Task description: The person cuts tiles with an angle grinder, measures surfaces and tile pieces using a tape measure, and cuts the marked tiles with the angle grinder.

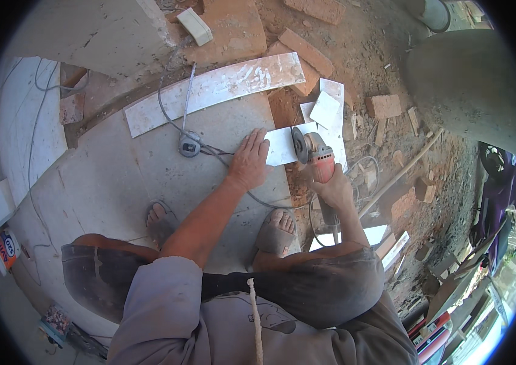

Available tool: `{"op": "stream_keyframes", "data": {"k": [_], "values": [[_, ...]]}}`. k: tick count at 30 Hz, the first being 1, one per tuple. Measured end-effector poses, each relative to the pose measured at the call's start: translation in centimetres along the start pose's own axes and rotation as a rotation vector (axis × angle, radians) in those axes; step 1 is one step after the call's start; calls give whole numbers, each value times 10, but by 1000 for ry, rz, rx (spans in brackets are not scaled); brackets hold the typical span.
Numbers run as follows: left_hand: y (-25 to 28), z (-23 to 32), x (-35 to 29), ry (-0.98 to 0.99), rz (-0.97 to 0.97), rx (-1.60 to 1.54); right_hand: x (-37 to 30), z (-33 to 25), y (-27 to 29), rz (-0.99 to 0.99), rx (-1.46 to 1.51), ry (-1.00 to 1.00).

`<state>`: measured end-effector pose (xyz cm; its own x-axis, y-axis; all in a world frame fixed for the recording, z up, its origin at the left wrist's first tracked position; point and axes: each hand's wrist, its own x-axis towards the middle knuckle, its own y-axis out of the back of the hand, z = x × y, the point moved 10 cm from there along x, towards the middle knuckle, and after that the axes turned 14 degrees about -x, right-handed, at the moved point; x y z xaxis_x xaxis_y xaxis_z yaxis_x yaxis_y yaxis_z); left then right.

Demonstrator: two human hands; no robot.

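Observation:
My right hand [334, 188] is wrapped round a red and black angle grinder [322, 165]. The grinder's disc [299, 145] stands on edge at a white tile piece [280, 146]; whether it is in the material I cannot tell. My left hand [250, 159] lies flat with fingers stretched out, pressing on the tile's left end, which rests on the grey slab [221, 112]. A tape measure [190, 144] with its blade pulled out lies left of that hand, beside a grey cable. Beyond the grinder, white tile offcuts [325, 109] overlap each other.
A long dusty white strip [215, 90] lies across the slab's far side. Bricks [384, 106] and rubble cover the soil at right, with a wooden stick [401, 173] and a large grey rounded vessel [470, 85]. A white bucket [5, 250] stands at far left. Cables loop near my feet.

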<state>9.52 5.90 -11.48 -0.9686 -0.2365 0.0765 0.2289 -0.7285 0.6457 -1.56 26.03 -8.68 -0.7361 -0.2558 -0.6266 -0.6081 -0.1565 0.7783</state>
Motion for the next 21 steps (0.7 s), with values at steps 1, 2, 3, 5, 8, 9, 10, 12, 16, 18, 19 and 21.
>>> {"op": "stream_keyframes", "data": {"k": [1,2,3,5,8,9,10,12,16,18,19,21], "values": [[1,0,0,3,13,-12,0,4,-1,-1,-1,-2],[1,-1,0,6,25,-26,1,12,-6,-41,-40,-4],[0,-1,-1,6,23,-30,1,18,-13,-82,-79,-6],[1,0,-3,8,4,-31,-13,30,-27,-42,-2,-20],[4,1,1,-24,24,-18,-28,46,-37,7,81,-76],[3,3,-1,-25,18,-21,-31,50,-38,15,90,-94],[3,1,-2,-12,13,-36,-30,49,-36,17,94,-97],[4,-2,-2,-2,7,-48,-27,41,-31,-22,172,-55],[3,-2,-1,-5,3,-58,-9,28,-17,-8,154,-25],[2,0,0,-8,2,-63,-4,18,-3,-1,70,-7],[2,0,0,-7,2,-67,0,16,-1,1,70,-4],[2,0,1,-6,3,-70,6,12,1,-4,44,4]]}}
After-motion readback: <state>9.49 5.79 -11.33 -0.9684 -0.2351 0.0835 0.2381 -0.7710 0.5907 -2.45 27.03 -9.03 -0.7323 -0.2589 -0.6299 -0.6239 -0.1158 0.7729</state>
